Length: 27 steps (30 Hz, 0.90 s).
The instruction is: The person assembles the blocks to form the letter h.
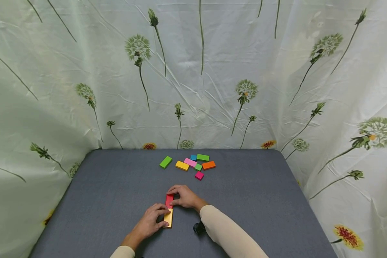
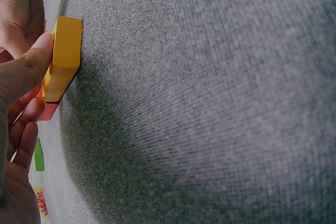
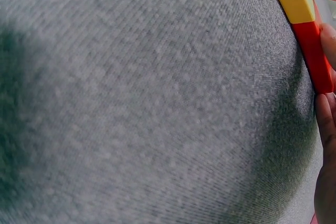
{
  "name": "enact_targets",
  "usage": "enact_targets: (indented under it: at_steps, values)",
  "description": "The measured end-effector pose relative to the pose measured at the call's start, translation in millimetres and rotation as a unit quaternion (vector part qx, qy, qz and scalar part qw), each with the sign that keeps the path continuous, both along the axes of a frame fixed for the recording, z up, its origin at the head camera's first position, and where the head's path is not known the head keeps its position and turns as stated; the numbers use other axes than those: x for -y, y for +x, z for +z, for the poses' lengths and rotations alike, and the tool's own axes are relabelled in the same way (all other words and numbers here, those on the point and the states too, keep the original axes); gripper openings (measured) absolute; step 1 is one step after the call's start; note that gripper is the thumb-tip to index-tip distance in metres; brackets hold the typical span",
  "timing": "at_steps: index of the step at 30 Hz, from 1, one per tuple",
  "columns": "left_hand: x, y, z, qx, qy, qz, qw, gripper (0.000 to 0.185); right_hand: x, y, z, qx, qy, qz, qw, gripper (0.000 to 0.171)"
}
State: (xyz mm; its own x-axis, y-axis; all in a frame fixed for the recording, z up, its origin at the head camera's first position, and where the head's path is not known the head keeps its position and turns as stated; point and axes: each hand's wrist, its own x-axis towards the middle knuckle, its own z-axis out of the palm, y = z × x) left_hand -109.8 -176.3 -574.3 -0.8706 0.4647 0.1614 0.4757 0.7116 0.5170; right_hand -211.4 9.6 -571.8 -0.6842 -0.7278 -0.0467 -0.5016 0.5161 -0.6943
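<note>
The left hand (image 1: 151, 218) has its grip clamped on a golden-yellow rectangular block (image 1: 168, 220), thumb and fingertips pinching it. This block lies on the desk (image 1: 261, 200), well back from the far edge and a little left of midway between the side edges. An uneven pinch here could probably swing it out of line. The red rectangular block (image 1: 169, 199) touches its far end; pushing too hard at that joint might make either block skew or ride up. The right hand (image 1: 186, 197) has its grip clamped on the red block, and fingers lifted carelessly could drag it away and open a gap. Farther right, the cream sleeve (image 1: 232, 231) and the black object (image 1: 199, 228) beside it could catch the blocks if that arm swept left. Toward the far edge, a green block (image 1: 166, 162), an amber block (image 1: 182, 166), a magenta block (image 1: 199, 175) and an orange block (image 1: 209, 165) seem safely apart. No brand, label or writing is readable anywhere.
</note>
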Motion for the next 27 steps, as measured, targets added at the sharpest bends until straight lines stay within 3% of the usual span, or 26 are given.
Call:
enact_targets:
  at_steps: [18, 27]
  values:
    - [1.9, 0.3, -3.1, -0.042, 0.014, -0.012, 0.9989, 0.032, -0.3, 0.2, 0.3, -0.006, -0.002, 0.0, 1.0, 0.037]
    - [1.2, 0.1, -2.1, -0.013, 0.003, -0.004, 0.9999, 0.032, -0.2, 1.3, 0.1, 0.0, -0.007, -0.008, 1.0, 0.037]
